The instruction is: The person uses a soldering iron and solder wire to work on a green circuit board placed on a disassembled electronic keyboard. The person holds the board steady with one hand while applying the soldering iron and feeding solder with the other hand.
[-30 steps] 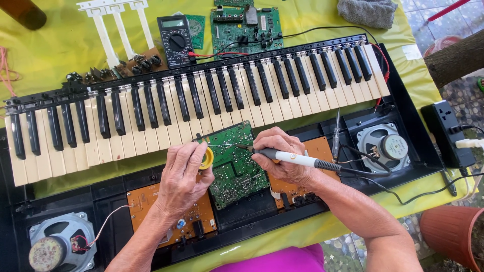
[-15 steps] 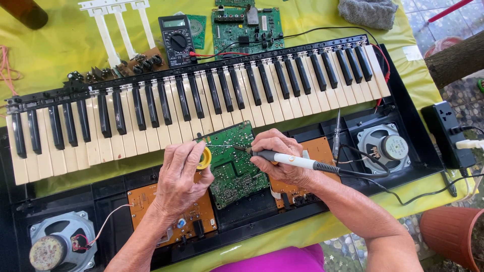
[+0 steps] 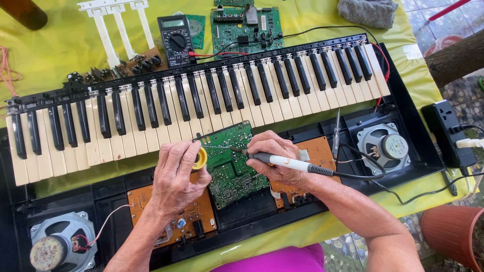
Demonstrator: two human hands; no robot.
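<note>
My right hand (image 3: 275, 158) grips a white-handled soldering iron (image 3: 290, 162), its tip resting on a green circuit board (image 3: 229, 166) inside the opened keyboard. My left hand (image 3: 175, 176) holds a yellow spool of solder wire (image 3: 200, 158) at the board's left edge, with a thin wire running toward the iron's tip. The keybed (image 3: 191, 106) of black and white keys lies just beyond the board.
Orange-brown boards (image 3: 194, 219) and two speakers (image 3: 385, 147) (image 3: 58, 247) sit in the black case. A multimeter (image 3: 175, 39), another green board (image 3: 247, 24), white key strips (image 3: 113, 25) and a grey cloth (image 3: 368, 11) lie behind. A screwdriver (image 3: 336, 133) and power strip (image 3: 446, 132) are at right.
</note>
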